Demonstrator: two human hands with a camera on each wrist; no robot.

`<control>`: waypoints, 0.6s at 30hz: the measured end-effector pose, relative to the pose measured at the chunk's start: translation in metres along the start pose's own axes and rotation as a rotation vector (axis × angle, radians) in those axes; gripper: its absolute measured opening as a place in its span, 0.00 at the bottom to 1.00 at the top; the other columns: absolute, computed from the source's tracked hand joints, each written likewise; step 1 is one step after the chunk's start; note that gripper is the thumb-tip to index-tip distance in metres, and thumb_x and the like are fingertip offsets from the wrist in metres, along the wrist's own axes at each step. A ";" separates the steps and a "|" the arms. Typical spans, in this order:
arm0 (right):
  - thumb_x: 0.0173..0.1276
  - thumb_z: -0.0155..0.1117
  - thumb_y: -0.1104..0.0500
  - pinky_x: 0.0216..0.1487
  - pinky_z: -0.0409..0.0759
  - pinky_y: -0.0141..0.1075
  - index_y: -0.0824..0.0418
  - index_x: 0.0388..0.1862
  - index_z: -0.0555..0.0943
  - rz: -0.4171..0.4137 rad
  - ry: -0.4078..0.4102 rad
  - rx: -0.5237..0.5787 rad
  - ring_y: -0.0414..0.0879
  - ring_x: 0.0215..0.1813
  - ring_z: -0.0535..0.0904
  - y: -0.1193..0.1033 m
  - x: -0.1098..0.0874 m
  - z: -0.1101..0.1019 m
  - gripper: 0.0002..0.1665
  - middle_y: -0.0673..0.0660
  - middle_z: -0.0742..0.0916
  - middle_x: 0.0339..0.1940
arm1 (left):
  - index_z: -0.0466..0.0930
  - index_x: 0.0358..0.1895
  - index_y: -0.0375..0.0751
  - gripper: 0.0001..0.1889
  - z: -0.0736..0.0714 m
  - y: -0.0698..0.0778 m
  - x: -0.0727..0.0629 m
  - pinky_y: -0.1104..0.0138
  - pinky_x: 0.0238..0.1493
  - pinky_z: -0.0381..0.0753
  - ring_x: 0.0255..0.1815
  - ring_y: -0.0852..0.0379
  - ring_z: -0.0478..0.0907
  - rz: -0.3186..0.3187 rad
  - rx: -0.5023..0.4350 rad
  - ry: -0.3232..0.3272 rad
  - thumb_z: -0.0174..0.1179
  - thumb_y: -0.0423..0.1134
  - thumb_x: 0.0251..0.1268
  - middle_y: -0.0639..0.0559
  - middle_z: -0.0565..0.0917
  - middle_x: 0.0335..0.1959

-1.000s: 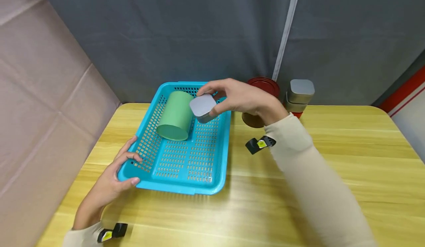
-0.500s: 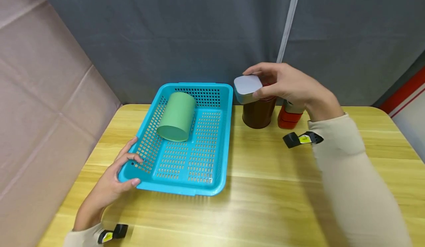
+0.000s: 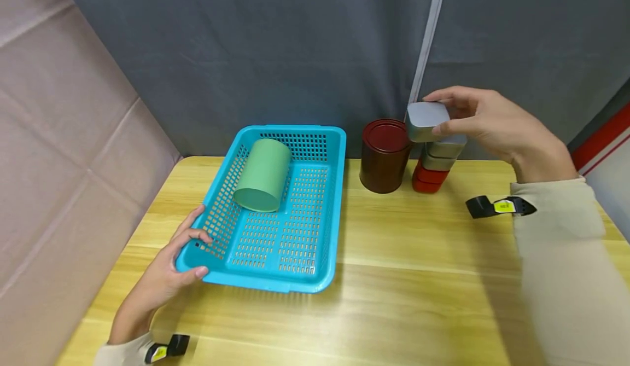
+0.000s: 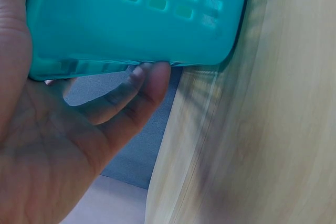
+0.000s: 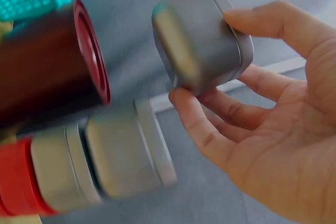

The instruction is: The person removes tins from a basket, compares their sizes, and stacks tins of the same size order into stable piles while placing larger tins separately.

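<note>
My right hand (image 3: pixel 484 122) pinches a small grey square tin (image 3: pixel 426 121) (image 5: pixel 202 43) in the air, just above a stack of a grey tin (image 3: pixel 442 155) (image 5: pixel 123 150) on a red one (image 3: pixel 427 179). A dark red round canister (image 3: pixel 384 155) (image 5: pixel 50 61) stands beside that stack. My left hand (image 3: pixel 169 262) (image 4: pixel 68 129) grips the near left corner of a turquoise perforated basket (image 3: pixel 295 276) (image 4: pixel 142 24). A green cylinder (image 3: pixel 262 175) lies on its side inside the basket.
The wooden table (image 3: pixel 403 278) runs to a grey curtain (image 3: pixel 275 48) at the back and a tan padded wall (image 3: pixel 64 125) on the left. A black wrist strap (image 3: pixel 497 207) sits on my right sleeve.
My right hand has carried the grey tin from over the basket to the right, past the dark red canister, to above the tin stack. The left hand and basket have stayed put.
</note>
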State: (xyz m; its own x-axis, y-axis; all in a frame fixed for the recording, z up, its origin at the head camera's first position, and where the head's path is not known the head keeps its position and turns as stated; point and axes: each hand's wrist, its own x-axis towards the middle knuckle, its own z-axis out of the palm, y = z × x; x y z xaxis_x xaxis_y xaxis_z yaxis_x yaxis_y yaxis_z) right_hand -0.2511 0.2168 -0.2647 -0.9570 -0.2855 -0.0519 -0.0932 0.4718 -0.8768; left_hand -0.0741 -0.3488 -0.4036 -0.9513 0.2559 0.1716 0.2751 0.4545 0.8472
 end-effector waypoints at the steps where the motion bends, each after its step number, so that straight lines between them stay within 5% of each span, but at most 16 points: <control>1: 0.72 0.70 0.60 0.53 0.71 0.29 0.47 0.73 0.75 0.005 0.010 0.002 0.44 0.57 0.73 0.003 0.000 -0.003 0.32 0.42 0.82 0.54 | 0.74 0.53 0.38 0.23 0.000 0.000 0.000 0.84 0.67 0.59 0.82 0.69 0.47 -0.002 0.000 -0.001 0.69 0.25 0.54 0.53 0.47 0.88; 18: 0.75 0.68 0.60 0.56 0.69 0.24 0.41 0.72 0.74 0.056 0.088 0.071 0.38 0.56 0.71 0.027 -0.008 -0.028 0.30 0.38 0.79 0.53 | 0.74 0.53 0.39 0.22 -0.001 0.002 0.000 0.84 0.66 0.60 0.82 0.68 0.47 -0.009 0.018 0.002 0.69 0.27 0.55 0.54 0.47 0.88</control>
State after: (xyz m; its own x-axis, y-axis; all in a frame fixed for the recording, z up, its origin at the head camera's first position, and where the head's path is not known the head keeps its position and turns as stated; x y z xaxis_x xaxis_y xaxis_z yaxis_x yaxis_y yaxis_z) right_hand -0.2540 0.2546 -0.2745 -0.9808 -0.1849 -0.0620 -0.0227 0.4237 -0.9055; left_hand -0.0738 -0.3487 -0.4013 -0.9540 0.2503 0.1649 0.2690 0.4719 0.8396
